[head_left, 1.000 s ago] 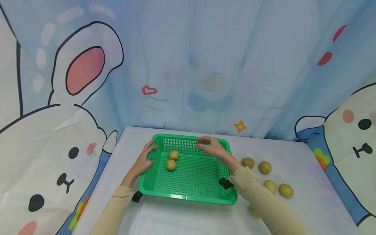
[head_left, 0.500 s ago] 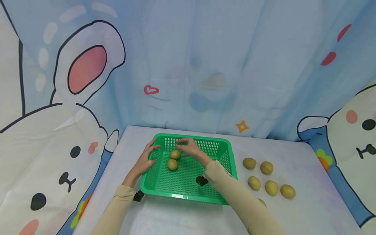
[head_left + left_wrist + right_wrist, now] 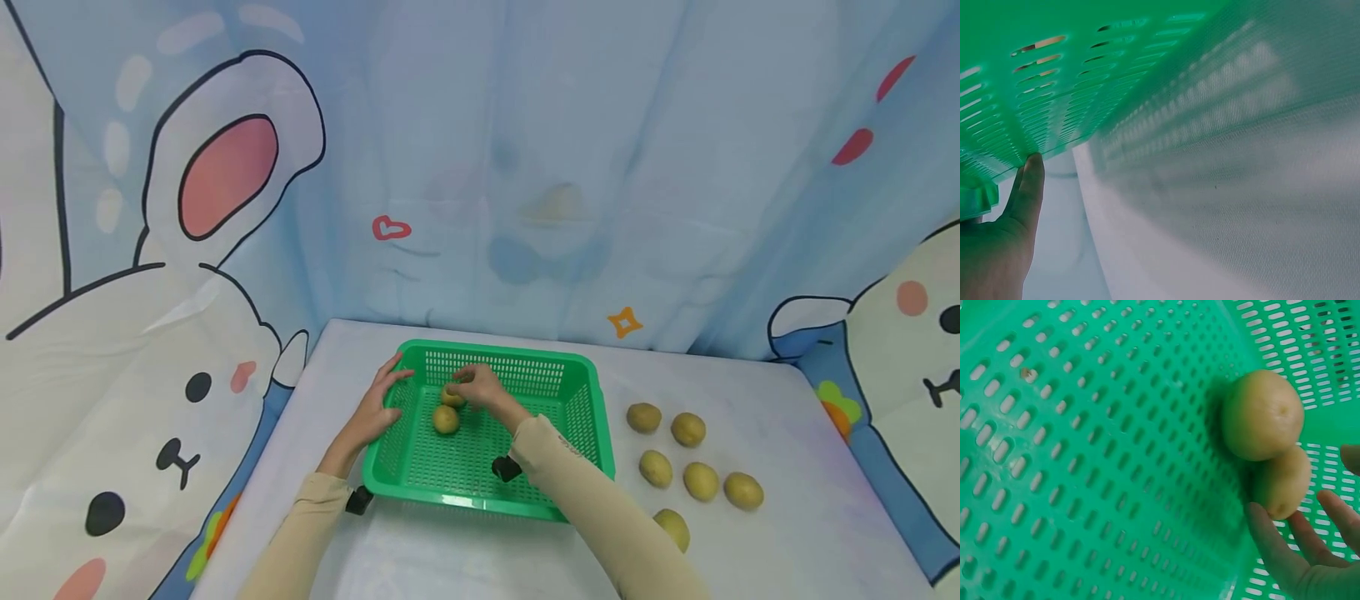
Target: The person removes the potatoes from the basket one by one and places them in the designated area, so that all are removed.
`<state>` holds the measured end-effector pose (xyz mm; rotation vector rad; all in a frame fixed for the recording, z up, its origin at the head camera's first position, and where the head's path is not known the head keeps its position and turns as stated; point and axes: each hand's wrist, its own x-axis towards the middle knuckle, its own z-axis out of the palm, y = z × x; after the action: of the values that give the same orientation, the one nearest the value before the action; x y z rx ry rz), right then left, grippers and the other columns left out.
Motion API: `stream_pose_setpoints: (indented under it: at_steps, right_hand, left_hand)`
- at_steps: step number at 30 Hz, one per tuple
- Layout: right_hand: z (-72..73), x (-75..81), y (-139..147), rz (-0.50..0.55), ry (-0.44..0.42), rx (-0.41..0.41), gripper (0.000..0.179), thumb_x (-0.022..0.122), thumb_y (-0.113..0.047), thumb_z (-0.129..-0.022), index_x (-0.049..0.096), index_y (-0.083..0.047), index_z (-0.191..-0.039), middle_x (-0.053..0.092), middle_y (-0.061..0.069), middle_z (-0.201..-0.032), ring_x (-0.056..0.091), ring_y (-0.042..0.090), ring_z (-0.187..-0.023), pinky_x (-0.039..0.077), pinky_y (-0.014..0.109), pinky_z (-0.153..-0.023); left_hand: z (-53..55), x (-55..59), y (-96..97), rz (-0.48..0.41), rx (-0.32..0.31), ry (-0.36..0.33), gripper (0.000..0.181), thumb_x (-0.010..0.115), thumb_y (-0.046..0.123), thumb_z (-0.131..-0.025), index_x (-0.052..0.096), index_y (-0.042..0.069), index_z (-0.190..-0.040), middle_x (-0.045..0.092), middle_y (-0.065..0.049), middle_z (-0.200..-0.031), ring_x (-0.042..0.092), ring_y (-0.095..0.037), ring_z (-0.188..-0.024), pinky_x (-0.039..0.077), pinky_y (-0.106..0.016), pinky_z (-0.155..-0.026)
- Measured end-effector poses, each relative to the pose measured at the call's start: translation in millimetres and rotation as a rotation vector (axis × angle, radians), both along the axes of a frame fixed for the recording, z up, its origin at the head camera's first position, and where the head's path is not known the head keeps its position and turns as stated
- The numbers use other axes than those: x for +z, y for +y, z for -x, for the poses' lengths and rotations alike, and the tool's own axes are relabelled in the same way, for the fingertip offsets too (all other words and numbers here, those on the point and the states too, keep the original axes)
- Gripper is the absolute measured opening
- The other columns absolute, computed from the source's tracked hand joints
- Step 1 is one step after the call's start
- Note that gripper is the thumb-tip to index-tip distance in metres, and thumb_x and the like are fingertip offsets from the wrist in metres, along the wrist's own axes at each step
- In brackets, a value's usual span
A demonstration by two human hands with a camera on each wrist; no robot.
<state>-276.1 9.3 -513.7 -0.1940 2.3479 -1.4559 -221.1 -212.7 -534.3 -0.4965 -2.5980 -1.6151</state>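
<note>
A green slotted plastic basket [image 3: 487,503] stands on the table with two potatoes inside, near its left side. The nearer potato [image 3: 446,419] touches the farther potato [image 3: 1286,482]. My left hand [image 3: 371,412] holds the basket's left side. In the left wrist view a straight finger [image 3: 1030,194] of that hand lies against the basket's outer wall. My right hand [image 3: 483,389] is down in the basket and partly covers the farther potato in the head view. The right wrist view shows fingertips right at that potato's end, the other fingers spread apart.
Several loose potatoes [image 3: 701,482] lie on the white table [image 3: 795,433] to the right of the basket. Behind it hangs a blue curtain [image 3: 465,275] printed with cartoon rabbits. The right forearm [image 3: 600,508] crosses over the basket's front right part.
My right hand has moved left across the basket and lowered to the farther potato. The left hand keeps its place on the basket. The view has shifted slightly.
</note>
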Motion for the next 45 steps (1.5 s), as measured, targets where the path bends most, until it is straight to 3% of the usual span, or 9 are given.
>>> stream_pose_setpoints:
  at_steps: [10, 16, 19, 27, 32, 40, 45]
  right_hand:
    - [-4.6, -9.6, -4.9, -0.041, 0.101, -0.036, 0.041, 0.068, -0.007, -0.088, 0.060, 0.010, -0.124, 0.058, 0.028, -0.123, 0.063, 0.039, -0.101, 0.056, 0.041, -0.065]
    - [-7.5, -18.6, -8.2, -0.064, 0.173, -0.111, 0.034, 0.068, -0.004, -0.086, 0.066, 0.009, -0.117, 0.063, 0.025, -0.116, 0.063, 0.038, -0.102, 0.054, 0.042, -0.075]
    - [-8.5, -21.5, -8.3, -0.037, 0.151, -0.156, 0.032, 0.070, -0.004, -0.083, 0.068, 0.007, -0.113, 0.064, 0.023, -0.115, 0.062, 0.038, -0.103, 0.054, 0.044, -0.078]
    - [-6.2, -31.1, -5.0, 0.052, 0.044, -0.235, 0.036, 0.074, -0.006, -0.081, 0.067, 0.004, -0.115, 0.065, 0.024, -0.106, 0.068, 0.032, -0.086, 0.057, 0.037, -0.063]
    - [-6.1, -34.0, -3.6, 0.089, 0.021, -0.260, 0.038, 0.074, -0.007, -0.082, 0.067, 0.006, -0.117, 0.066, 0.026, -0.107, 0.070, 0.031, -0.082, 0.057, 0.038, -0.064]
    - [-3.9, -30.9, 5.0, 0.172, -0.051, -0.248, 0.036, 0.073, -0.005, -0.083, 0.066, 0.008, -0.116, 0.068, 0.028, -0.102, 0.072, 0.033, -0.079, 0.058, 0.041, -0.067]
    - [-1.8, -19.9, 16.2, 0.183, -0.079, -0.174, 0.035, 0.072, -0.005, -0.085, 0.067, 0.006, -0.118, 0.069, 0.025, -0.101, 0.071, 0.037, -0.081, 0.058, 0.044, -0.070]
  left_hand:
    - [1.0, -0.6, 1.4, -0.024, 0.004, -0.003, 0.072, 0.048, -0.016, -0.070, 0.047, -0.004, -0.142, 0.010, -0.010, -0.165, 0.004, -0.036, -0.150, 0.025, -0.061, -0.107]
    - [0.9, -2.2, 2.5, -0.036, -0.004, 0.002, 0.072, 0.048, -0.016, -0.070, 0.047, -0.005, -0.141, 0.010, -0.011, -0.164, 0.004, -0.036, -0.150, 0.024, -0.062, -0.107]
    - [0.4, -2.4, 3.6, -0.047, -0.006, 0.003, 0.072, 0.048, -0.016, -0.069, 0.048, -0.005, -0.140, 0.011, -0.012, -0.164, 0.005, -0.037, -0.150, 0.024, -0.062, -0.107]
    - [0.0, -3.4, 4.8, -0.050, -0.009, -0.009, 0.071, 0.048, -0.016, -0.070, 0.049, -0.005, -0.140, 0.012, -0.010, -0.164, 0.004, -0.035, -0.151, 0.023, -0.060, -0.108]
    - [0.3, -2.9, 5.4, -0.057, -0.018, -0.008, 0.071, 0.048, -0.017, -0.070, 0.050, -0.004, -0.140, 0.012, -0.011, -0.164, 0.004, -0.036, -0.150, 0.024, -0.062, -0.106]
    - [0.0, 0.0, 3.1, -0.039, -0.013, -0.002, 0.071, 0.048, -0.015, -0.069, 0.048, -0.006, -0.140, 0.010, -0.011, -0.164, 0.004, -0.036, -0.150, 0.024, -0.061, -0.107]
    - [1.9, -1.0, -0.7, -0.029, -0.006, 0.017, 0.072, 0.048, -0.015, -0.068, 0.048, -0.007, -0.140, 0.011, -0.013, -0.164, 0.004, -0.038, -0.150, 0.024, -0.064, -0.106]
